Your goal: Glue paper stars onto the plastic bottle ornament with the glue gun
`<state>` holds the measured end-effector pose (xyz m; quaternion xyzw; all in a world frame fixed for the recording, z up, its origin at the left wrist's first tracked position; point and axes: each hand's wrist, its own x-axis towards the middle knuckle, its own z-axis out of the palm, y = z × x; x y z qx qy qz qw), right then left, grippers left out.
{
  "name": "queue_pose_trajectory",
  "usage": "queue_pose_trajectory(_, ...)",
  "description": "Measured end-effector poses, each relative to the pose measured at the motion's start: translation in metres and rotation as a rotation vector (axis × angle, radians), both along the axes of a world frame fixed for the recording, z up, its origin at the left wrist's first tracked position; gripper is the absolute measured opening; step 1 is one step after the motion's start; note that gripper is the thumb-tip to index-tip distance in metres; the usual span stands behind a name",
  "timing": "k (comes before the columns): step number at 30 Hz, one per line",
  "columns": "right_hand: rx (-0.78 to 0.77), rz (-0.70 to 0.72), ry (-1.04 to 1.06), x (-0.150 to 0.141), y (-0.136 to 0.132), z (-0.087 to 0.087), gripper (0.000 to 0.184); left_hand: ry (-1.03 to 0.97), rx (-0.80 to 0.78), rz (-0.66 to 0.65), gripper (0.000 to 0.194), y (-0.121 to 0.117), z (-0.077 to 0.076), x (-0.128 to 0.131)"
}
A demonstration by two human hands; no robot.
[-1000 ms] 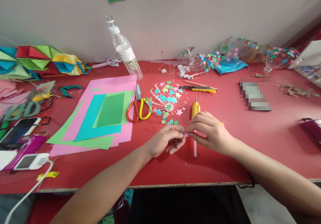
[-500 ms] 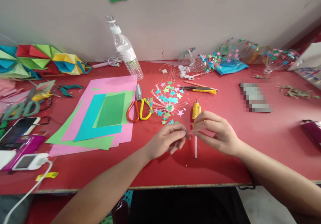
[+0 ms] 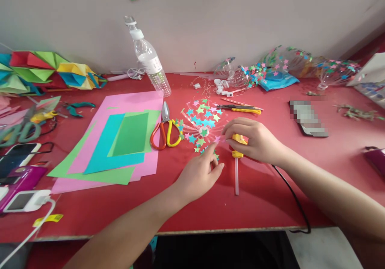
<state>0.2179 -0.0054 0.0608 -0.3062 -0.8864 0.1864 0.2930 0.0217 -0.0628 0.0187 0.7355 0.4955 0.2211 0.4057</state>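
A fan of clear plastic strips dotted with pastel paper stars [image 3: 203, 131] lies spread on the red table. My left hand [image 3: 197, 176] is at its near edge, index finger stretched toward a pink star [image 3: 217, 139], thumb apart. My right hand [image 3: 257, 140] comes in from the right, its fingers bent together at the fan's right edge; whatever they pinch is too small to make out. Beneath that hand lies a yellow glue gun [image 3: 237, 154], partly covered, with a clear glue stick [image 3: 236, 176] poking out toward me.
Red-and-yellow-handled cutters [image 3: 166, 134] lie left of the fan, beside stacked coloured paper [image 3: 99, 140]. A plastic bottle [image 3: 152, 64] stands at the wall. Behind the glue gun is a yellow cutter knife [image 3: 246, 111]. A phone [image 3: 308, 118] lies right; a black cord [image 3: 293, 192] crosses the front edge.
Both hands have moved away from me, up to the star fan. My left index finger has straightened toward a pink star. My right hand now covers more of the glue gun.
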Motion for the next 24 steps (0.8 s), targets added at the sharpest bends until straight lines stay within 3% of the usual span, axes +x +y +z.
queue_pose_trajectory(7, -0.085, 0.003, 0.092, -0.003, -0.006, -0.011, 0.006, 0.008, 0.109, 0.12, 0.03, -0.003, -0.002, -0.001)
queue_pose_trajectory(14, -0.067, 0.015, 0.102, -0.008, -0.008, -0.017, 0.008, 0.05, 0.262, 0.201, 0.03, 0.002, -0.005, -0.008)
queue_pose_trajectory(18, -0.036, 0.016, 0.118, -0.01, -0.009, -0.022, 0.007, -0.136, 0.198, 0.237, 0.022, 0.004, -0.007, -0.008)
queue_pose_trajectory(24, -0.004, 0.045, 0.12, -0.013, -0.011, -0.029, 0.007, -0.438, -0.089, 0.248, 0.02, 0.005, -0.001, -0.005)
